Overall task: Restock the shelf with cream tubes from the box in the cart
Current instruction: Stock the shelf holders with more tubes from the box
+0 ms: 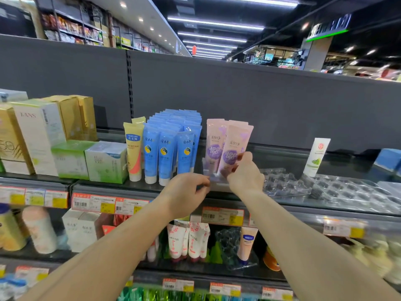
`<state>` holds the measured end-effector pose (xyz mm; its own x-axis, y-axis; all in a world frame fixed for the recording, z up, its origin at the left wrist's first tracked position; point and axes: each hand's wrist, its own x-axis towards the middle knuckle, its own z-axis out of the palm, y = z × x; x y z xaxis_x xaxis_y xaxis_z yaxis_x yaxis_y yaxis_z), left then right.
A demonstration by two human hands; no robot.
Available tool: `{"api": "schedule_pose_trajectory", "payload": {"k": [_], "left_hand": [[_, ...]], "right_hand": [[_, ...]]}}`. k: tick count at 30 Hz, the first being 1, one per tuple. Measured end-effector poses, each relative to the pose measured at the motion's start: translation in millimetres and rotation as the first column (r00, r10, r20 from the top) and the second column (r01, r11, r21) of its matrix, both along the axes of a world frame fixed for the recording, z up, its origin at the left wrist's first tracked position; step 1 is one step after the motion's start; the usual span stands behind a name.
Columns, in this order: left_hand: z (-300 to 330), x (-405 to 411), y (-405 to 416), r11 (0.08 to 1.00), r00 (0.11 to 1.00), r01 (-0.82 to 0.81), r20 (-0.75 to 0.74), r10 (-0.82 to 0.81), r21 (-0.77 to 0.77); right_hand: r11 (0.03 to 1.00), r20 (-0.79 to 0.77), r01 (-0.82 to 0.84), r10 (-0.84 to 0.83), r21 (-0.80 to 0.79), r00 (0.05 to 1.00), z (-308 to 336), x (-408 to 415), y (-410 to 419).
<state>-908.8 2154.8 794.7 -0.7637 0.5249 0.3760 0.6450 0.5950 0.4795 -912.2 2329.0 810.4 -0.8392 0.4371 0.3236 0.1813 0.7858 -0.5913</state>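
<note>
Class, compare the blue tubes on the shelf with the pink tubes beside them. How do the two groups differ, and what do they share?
The blue tubes fill several packed rows; the pink tubes number only a few. The blue tubes stand free and upright; the front pink tube tilts right, held by the right hand. The blue tubes carry a yellow emblem, the pink tubes a purple label. Both groups stand cap-down on the same shelf.
</note>
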Motion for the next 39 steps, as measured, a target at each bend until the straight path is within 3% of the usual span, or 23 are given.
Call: {"api": "schedule_pose_trajectory", "payload": {"k": [5,17,23,27,32,36,39], "left_hand": [[0.1,0.0,1.1,1.0,1.0,0.0,-0.008,0.0,-0.003],[-1.0,10.6,3.6,0.997,0.995,-0.08,0.054,0.079,0.012],[0.8,40.6,-18.6,0.944,0.959,-0.265,-0.046,0.279,0.196],[-15.0,55.5,-53.0,0.916,0.918,-0.378,-0.071,0.389,0.133],[-41.8,79.1,-148.3,0.826,0.817,-0.564,-0.151,0.557,-0.003],[-59.5,106.4,-237.6,0.658,0.714,-0.687,-0.12,0.689,-0.307],[-78.9,127.2,-324.1,0.572,0.669,-0.678,-0.066,0.74,-0.461]], "right_hand": [[0.999,0.03,0.039,-0.04,0.036,0.999,-1.0,-0.3,-2.0],[0.998,-0.139,0.018,-0.027,-0.066,0.99,-6.6,11.6,-0.7],[0.988,-0.281,-0.15,0.157,0.049,0.947,-15.1,32.6,-24.9],[0.923,-0.314,-0.349,0.383,0.16,0.869,-34.3,44.3,-67.2],[0.784,-0.117,-0.549,0.598,0.288,0.793,-61.6,60.2,-164.4],[0.668,0.105,-0.625,0.645,0.403,0.757,-75.0,69.2,-257.7],[0.617,0.286,-0.703,0.645,0.354,0.709,-98.8,83.0,-346.2]]}}
